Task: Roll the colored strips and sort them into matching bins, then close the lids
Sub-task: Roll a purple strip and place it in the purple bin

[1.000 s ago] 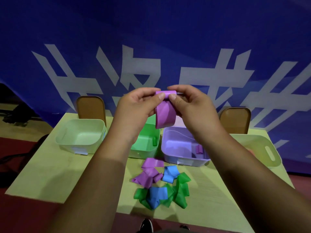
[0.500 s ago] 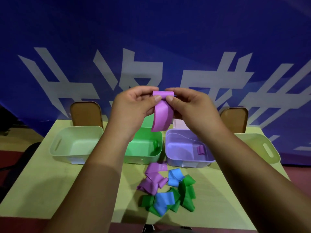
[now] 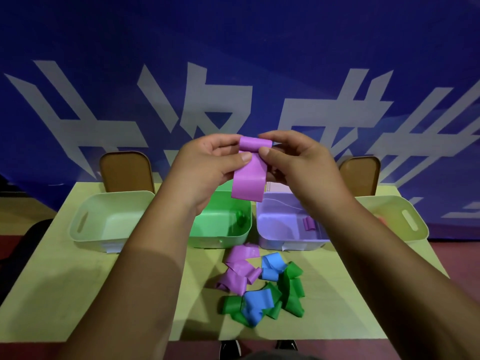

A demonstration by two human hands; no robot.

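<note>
I am pinching the rolled top of the purple strip (image 3: 248, 179) with both hands, my left hand (image 3: 207, 166) gripping its left edge and my right hand (image 3: 301, 162) its right edge, its loose tail hanging between them. The purple bin (image 3: 278, 226) is sitting open just below my right hand, the green bin (image 3: 217, 241) below my left, and the pile of strips (image 3: 259, 287) is lying between my forearms.

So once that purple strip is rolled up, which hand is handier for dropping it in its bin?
Probably the right hand: it pinches the purple strip almost directly above the purple bin, while the left hand sits over the green bin.
</note>
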